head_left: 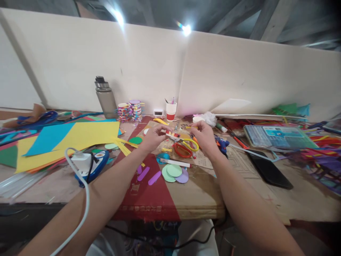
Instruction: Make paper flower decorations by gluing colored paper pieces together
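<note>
My left hand (153, 138) is closed in a pinch on a small white paper ring with red and yellow strips (173, 134), held above the table. To its right, my right hand (204, 136) pinches a thin yellow strip (189, 127), a short gap away from the ring. Scissors with red and yellow handles (191, 145) lie just below both hands. Nearer me are a white pen (176, 163), pale green paper discs (174, 170), a lilac disc (182, 176) and several purple strips (154, 178). A dark blue tool (222, 145), perhaps a glue gun, rests beside my right wrist.
Yellow sheets (90, 135) and a plugged-in power strip (97, 165) lie left, its white cable crossing my left forearm. At the back stand a bottle (106, 99), striped paper cylinders (135, 111) and a cup (171, 110). A phone (269, 169) and clear case (277, 137) lie right.
</note>
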Tool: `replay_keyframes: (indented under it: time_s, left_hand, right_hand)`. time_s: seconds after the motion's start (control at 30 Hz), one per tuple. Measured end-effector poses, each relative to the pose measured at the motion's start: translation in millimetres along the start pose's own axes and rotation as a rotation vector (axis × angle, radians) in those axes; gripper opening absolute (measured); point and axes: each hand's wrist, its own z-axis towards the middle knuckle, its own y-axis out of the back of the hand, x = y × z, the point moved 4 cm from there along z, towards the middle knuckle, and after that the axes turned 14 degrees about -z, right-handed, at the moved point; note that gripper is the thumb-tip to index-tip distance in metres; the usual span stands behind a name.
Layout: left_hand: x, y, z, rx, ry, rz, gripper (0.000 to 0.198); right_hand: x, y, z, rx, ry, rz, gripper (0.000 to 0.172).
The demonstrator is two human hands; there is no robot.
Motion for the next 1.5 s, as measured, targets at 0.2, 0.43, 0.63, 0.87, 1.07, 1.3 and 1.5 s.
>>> replay_keyframes:
  time_s: [0.2, 0.43, 0.63, 0.87, 1.07, 1.3, 1.5]
  left_hand:
    - [-14, -3.5, -6, 0.003, -0.254, 0.322, 0.019]
    - [-23, -7.7, -12, 0.022, -0.502, 0.522, 0.021]
    - [-24, -9.1, -14, 0.016, -0.600, 0.561, 0.022]
    - [-23, -9.1, -14, 0.020, -0.605, 0.559, 0.027]
    - [-22, -9.8, -14, 0.022, -0.591, 0.564, 0.026]
    - [-26, -10.8, -15, 0.006, -0.581, 0.576, 0.026]
    - [-27, -11.4, -15, 0.002, -0.534, 0.557, 0.025]
  right_hand:
    - [29, 13, -18, -0.125, 0.278, -0.056, 0.002]
    - [47, 11, -35, -0.184, 0.516, -0.197, 0.005]
    - [51, 7, -40, -0.230, 0.658, -0.200, 0.014]
    - [53, 7, -43, -0.277, 0.722, -0.250, 0.016]
    - [53, 6, -45, -0.264, 0.746, -0.274, 0.017]
    - [48, -2, -44, -0.234, 0.815, -0.332, 0.018]
    - [49, -2, -44, -0.221, 0.821, -0.354, 0.015]
